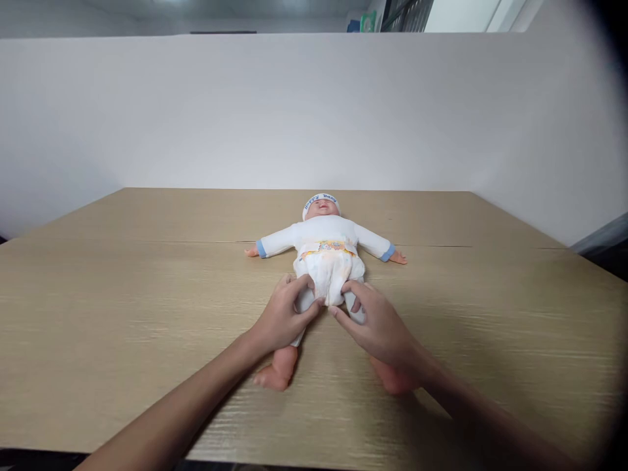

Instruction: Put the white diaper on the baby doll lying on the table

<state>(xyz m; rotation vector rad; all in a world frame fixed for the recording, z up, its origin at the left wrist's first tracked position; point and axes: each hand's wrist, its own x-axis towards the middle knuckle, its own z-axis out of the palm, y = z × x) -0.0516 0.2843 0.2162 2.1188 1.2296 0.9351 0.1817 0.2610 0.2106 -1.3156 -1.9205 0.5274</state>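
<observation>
- Across the middle, a wide light-wood surface (122, 294) backed by a plain white wall (245, 111)
- On its centre, a baby doll in a white long-sleeved top (326, 237) lies face-up, arms spread
- Left hand (284, 317) and right hand (377, 324), each grip closed around a doll thigh beside the diaper
- White printed diaper (331, 268) on the doll's hips, between both hands
</observation>
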